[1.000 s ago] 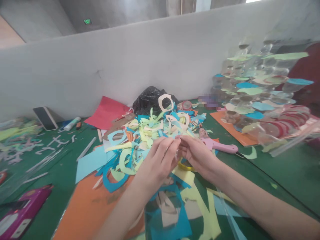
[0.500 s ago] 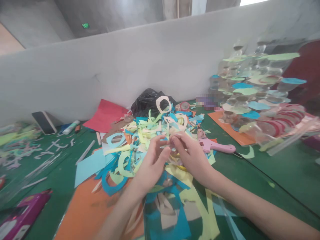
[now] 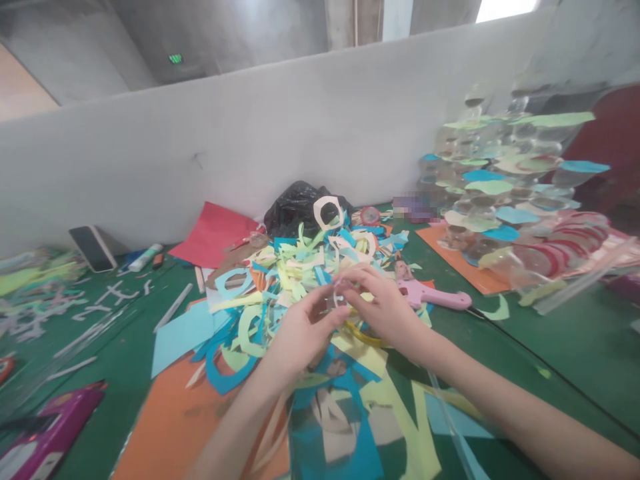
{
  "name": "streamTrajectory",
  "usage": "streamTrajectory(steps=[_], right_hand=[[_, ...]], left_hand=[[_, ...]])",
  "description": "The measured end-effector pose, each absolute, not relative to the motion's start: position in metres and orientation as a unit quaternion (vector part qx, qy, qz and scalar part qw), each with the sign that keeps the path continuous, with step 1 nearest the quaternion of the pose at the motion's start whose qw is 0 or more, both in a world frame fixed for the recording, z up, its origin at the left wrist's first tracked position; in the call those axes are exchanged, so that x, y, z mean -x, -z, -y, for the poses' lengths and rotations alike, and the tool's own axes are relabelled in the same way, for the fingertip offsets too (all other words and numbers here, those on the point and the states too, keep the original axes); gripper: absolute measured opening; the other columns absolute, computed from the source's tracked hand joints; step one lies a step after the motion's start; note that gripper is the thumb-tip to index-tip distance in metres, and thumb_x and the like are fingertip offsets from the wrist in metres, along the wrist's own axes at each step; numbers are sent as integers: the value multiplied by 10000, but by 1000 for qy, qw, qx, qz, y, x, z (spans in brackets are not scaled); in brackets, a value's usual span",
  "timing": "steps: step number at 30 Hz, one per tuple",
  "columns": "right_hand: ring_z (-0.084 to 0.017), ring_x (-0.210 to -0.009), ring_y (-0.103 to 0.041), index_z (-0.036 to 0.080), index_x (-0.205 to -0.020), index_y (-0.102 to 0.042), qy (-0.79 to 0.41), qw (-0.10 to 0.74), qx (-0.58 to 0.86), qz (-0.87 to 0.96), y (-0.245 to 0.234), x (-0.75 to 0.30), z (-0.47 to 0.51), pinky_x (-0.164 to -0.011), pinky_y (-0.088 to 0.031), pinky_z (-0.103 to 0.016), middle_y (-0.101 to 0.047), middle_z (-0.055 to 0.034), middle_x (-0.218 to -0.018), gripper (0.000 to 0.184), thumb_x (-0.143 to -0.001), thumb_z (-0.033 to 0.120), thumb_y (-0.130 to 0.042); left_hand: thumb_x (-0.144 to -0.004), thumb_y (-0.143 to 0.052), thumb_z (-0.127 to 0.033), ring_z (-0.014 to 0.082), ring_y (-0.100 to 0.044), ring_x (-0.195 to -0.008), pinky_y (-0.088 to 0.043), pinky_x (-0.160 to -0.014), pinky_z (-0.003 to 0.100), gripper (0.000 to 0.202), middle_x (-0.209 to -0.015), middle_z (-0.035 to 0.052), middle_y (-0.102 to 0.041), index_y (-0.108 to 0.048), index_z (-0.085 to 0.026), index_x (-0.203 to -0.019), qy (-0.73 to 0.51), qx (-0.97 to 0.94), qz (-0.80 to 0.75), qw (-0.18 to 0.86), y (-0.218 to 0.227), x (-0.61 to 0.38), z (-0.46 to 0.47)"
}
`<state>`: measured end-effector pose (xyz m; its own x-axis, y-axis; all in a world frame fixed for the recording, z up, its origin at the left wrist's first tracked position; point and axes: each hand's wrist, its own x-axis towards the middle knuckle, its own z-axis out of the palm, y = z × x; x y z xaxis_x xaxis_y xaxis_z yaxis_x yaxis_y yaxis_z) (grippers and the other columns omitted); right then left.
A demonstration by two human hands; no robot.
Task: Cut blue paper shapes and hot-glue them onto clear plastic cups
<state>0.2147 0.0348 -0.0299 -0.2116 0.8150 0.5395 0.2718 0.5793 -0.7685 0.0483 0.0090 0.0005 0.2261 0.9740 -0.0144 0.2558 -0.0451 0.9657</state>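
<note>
My left hand (image 3: 300, 330) and my right hand (image 3: 383, 307) meet fingertip to fingertip over a heap of coloured paper scraps (image 3: 295, 267) on the green table (image 3: 500, 340). Both hands pinch something small and pale between the fingertips; I cannot make out what it is. A yellow ring (image 3: 363, 333) lies just under my right hand. A pink-handled glue gun (image 3: 433, 295) rests to the right of my right hand.
An orange sheet (image 3: 170, 413) lies at the front left, a red sheet (image 3: 213, 233) and a black bag (image 3: 297, 203) by the grey partition. Stacked clear cups with paper discs (image 3: 500, 187) stand at right. A phone (image 3: 93, 248), glue stick (image 3: 145, 252) and purple box (image 3: 47, 427) are at left.
Both hands have shifted slightly forward and up over the scrap heap, staying pinched together at the fingertips. The view tilted a little.
</note>
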Motion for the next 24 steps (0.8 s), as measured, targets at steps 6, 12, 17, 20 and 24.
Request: streamTrajectory(steps=[6,12,17,20,24], right_hand=[[-176,-916,-616,238,-836,-657,-290,521,339,727,26,-211,-31,-827,-499,-323,-640,-31,-949,169,-953,284,-545],[-146,-684,-576,222,-768,-628,-439,564,403,572,10,-205,-22,-655,-467,-273,-586,22,-696,258,-936,395,-538],[-135,-723,-574,211,-755,-650,-418,568,406,581,3,-209,-21,-683,-460,-255,-634,7,-762,280,-942,386,-535],[-124,-693,-563,210,-754,-662,-459,578,396,546,0,-210,-19,-658,-461,-250,-623,12,-755,275,-930,395,-560],[-113,-636,-525,212,-768,-669,-555,595,359,458,-1,-207,-19,-641,-467,-255,-590,21,-718,265,-885,446,-626]], left_hand=[[-815,-690,-409,286,-653,-1150,-537,-962,412,494,-1281,82,-691,-649,-218,-1269,-357,-635,-478,491,-3,-50,-6],[-823,-694,-401,259,-642,-1171,-512,-998,371,458,-1286,73,-689,-661,-203,-1235,-388,-621,-477,487,-4,-54,-3],[-832,-702,-429,224,-679,-1076,-540,-936,337,363,-1201,40,-723,-694,-246,-1145,-400,-621,-488,464,-6,-55,3],[-831,-703,-436,217,-676,-1078,-547,-932,329,354,-1210,40,-710,-695,-253,-1134,-414,-625,-491,445,-6,-58,6],[-844,-693,-430,215,-656,-1114,-541,-963,339,337,-1259,46,-673,-700,-266,-1139,-436,-654,-468,405,0,-60,6]])
